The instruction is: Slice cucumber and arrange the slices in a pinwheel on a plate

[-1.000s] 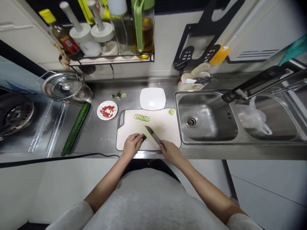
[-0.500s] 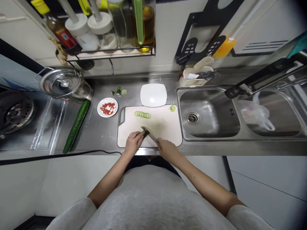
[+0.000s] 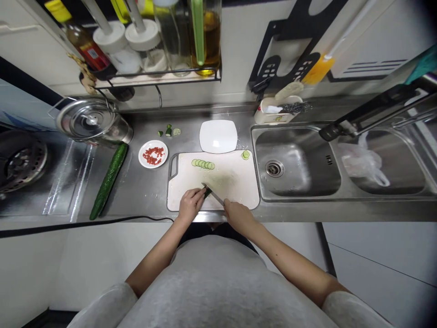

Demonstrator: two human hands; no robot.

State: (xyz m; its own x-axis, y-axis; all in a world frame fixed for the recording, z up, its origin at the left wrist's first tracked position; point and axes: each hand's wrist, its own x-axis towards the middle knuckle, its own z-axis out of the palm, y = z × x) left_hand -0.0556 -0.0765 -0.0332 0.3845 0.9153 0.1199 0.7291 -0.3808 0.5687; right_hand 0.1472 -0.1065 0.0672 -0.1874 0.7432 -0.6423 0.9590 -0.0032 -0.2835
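Note:
Near the front edge of the white cutting board (image 3: 180, 187), my left hand (image 3: 190, 203) is closed on a short dark green cucumber piece (image 3: 207, 193), mostly hidden by the fingers. My right hand (image 3: 239, 215) grips a knife (image 3: 216, 196) by its handle. The blade slants up and left, its tip beside the left fingertips and against the cucumber piece. A row of overlapping cucumber slices (image 3: 203, 164) lies farther back on the board. A few more round slices (image 3: 245, 155) sit at its back right corner.
Behind the board stands a white square plate (image 3: 218, 136). To the left are a small plate (image 3: 140, 157) of red chopped bits, cucumber ends (image 3: 168, 132), a whole cucumber (image 3: 109, 181) and a steel pot (image 3: 119, 129). A double sink (image 3: 297, 198) borders the right side.
The knife blade and the left fingertips have shifted very slightly at the cucumber piece. Both hands keep their grips, and the slices lie as before.

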